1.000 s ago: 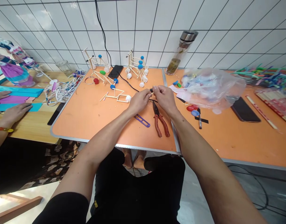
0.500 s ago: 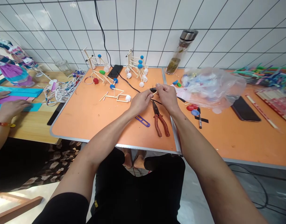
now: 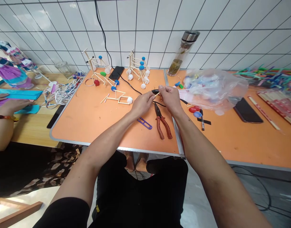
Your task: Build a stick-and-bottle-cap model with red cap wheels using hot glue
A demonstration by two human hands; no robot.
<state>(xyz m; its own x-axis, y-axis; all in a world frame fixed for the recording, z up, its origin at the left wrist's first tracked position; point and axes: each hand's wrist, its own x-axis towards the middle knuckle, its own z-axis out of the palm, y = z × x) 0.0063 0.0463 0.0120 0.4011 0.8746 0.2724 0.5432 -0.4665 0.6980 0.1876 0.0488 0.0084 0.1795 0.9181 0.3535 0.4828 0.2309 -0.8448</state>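
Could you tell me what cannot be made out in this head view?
- The small dark piece and thin stick pinched between the left hand and right hand: too small, partly covered by fingertips.
- The contents of the plastic bag: blurred by the cloudy film.
- The neighbouring person's hand: cut off by the left edge.
- The glass bottle: its contents are too small to identify.

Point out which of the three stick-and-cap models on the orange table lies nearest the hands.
The small flat model with one blue cap and one white cap, just beyond the left hand. The other two stand further back by the wall.
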